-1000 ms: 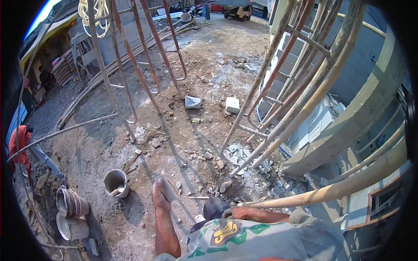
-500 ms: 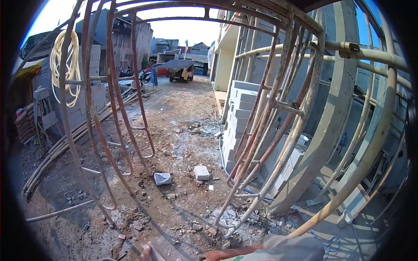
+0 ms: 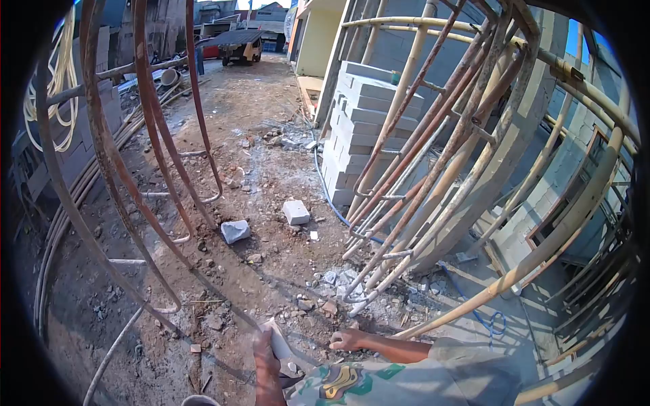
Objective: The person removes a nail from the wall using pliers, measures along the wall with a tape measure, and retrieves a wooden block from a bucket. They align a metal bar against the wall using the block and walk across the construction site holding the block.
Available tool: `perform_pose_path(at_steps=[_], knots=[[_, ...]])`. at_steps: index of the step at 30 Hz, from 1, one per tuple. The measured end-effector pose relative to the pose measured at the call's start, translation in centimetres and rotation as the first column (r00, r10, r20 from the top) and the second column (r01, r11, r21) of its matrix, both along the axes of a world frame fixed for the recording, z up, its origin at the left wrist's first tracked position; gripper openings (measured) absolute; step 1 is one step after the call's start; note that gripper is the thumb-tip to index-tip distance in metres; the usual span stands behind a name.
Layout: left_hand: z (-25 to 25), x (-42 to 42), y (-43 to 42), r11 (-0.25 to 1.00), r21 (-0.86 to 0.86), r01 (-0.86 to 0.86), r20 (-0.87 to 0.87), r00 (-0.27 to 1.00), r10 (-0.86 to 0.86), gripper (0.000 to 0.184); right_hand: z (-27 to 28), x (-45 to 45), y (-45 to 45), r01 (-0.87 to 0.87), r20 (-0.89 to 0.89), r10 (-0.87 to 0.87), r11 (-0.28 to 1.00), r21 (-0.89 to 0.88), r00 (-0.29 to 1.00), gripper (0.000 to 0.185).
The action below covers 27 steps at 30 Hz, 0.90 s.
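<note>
My left hand, low in the middle of the head view, is closed on a flat, pale plate-like tool that points up and to the right. To its right, my right hand reaches across in front of the patterned grey shirt. Its fingers are curled, and what they hold, if anything, is too small to tell. Rubble lies on the ground beyond both hands. Farther off sit two pale block pieces, one broken and one squarer.
Rusty scaffold frames rise at the left and right. A bamboo pole slants up rightward near my right arm. Stacked grey blocks stand behind the right frames. A bucket rim shows at the bottom edge. A parked vehicle is far back.
The view has tilted up, then partly down and to the right. My right hand now shows in front of the shirt, away from the dark item. My left hand keeps the plate-like tool.
</note>
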<state>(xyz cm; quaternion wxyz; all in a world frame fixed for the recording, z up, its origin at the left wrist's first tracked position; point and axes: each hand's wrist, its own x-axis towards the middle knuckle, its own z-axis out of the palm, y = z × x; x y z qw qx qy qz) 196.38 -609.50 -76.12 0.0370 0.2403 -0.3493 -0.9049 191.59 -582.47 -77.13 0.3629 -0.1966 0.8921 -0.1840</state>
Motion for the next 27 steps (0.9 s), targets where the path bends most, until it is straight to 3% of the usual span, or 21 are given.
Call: perform_pose_path(at_steps=[3,4,7,9,10,11,12,13,16,17,18,19,20,22,23,24,25,27], knots=[[3.6,-1.0,-4.5,0.982,-0.034,0.184,0.071,0.981,-0.181,0.022,0.5,3.3,-6.1,-0.03,0.22,0.035,0.999,-0.027,0.975,0.045],[3.4,-0.7,-6.5,0.987,-0.1,0.126,0.081,0.99,-0.118,0.024,1.7,2.8,-7.6,-0.018,0.243,0.027,0.999,-0.039,0.97,0.044],[3.1,-5.2,-11.4,0.989,-0.129,0.073,0.056,0.996,-0.066,0.028,4.8,-0.4,-9.4,0.003,0.157,0.003,0.999,-0.038,0.988,0.045],[4.4,-8.0,-13.0,0.992,-0.064,0.11,0.037,0.994,-0.108,0.027,2.9,-2.2,-9.0,0.142,0.167,-0.105,0.963,-0.228,0.98,0.042],[3.9,-10.2,-12.6,0.981,-0.165,0.106,-0.059,0.991,-0.118,0.027,4.2,-3.5,-9.3,0.219,0.234,-0.186,0.968,-0.125,0.954,0.042],[3.6,-11.5,-13.0,0.958,-0.274,0.084,-0.134,0.983,-0.125,0.027,1.7,-4.1,-8.5,0.192,0.022,-0.191,0.968,-0.159,0.981,0.042],[2.8,-12.2,-13.8,0.921,-0.385,0.051,-0.195,0.971,-0.135,0.027,0.6,-5.4,-7.4,0.211,0.028,-0.209,0.965,-0.157,0.978,0.043],[-1.7,-15.3,-15.0,0.96,-0.217,0.176,-0.006,0.983,-0.181,0.029,-0.6,-6.0,-6.7,0.232,0.04,-0.229,0.96,-0.157,0.973,0.043],[0.3,-21.1,-11.4,0.966,-0.069,0.248,-0.052,0.966,-0.251,0.025,1.2,-10.5,-5.9,0.35,0.111,-0.343,0.935,-0.048,0.933,0.043],[0.9,-22.8,-10.4,0.947,-0.112,0.301,0.059,0.953,-0.296,0.025,1.0,-11.8,-5.9,0.364,0.159,-0.358,0.931,-0.013,0.92,0.044],[0.4,-24.4,-9.4,0.942,-0.123,0.312,-0.022,0.948,-0.317,0.025,0.3,-12.9,-5.5,0.409,0.12,-0.398,0.909,-0.086,0.91,0.044],[-0.3,-26.4,-8.7,0.908,-0.082,0.41,0.043,0.912,-0.408,0.025,-2.7,-14.6,-4.5,0.317,-0.017,-0.317,0.948,-0.021,0.948,0.041],[0.5,-28.4,-7.3,0.916,-0.097,0.389,0.091,0.92,-0.381,0.026,0.7,-17.7,-5.7,0.361,0.099,-0.359,0.933,-0.002,0.928,0.038],[1.8,-32.3,-6.0,0.853,-0.205,0.479,0.215,0.873,-0.439,0.029,0.1,-22.7,-5.4,0.416,0.176,-0.407,0.909,-0.014,0.896,0.036],[-0.6,-34.7,-5.4,0.847,-0.221,0.483,0.169,0.874,-0.455,0.03,1.1,-25.3,-5.5,0.44,0.177,-0.427,0.897,-0.041,0.887,0.035],[1.1,-36.9,-5.1,0.838,-0.276,0.471,0.119,0.882,-0.457,0.032,1.6,-27.8,-5.4,0.427,0.142,-0.416,0.903,-0.054,0.898,0.036],[0.4,-39.6,-4.5,0.837,-0.32,0.443,0.177,0.896,-0.407,0.031,1.9,-30.6,-5.3,0.421,0.092,-0.414,0.905,-0.067,0.905,0.037],[3.1,-44.5,-5.0,0.696,-0.479,0.535,0.288,0.845,-0.451,0.029,2.4,-35.6,-4.7,0.459,0.097,-0.452,0.886,-0.067,0.887,0.035]])
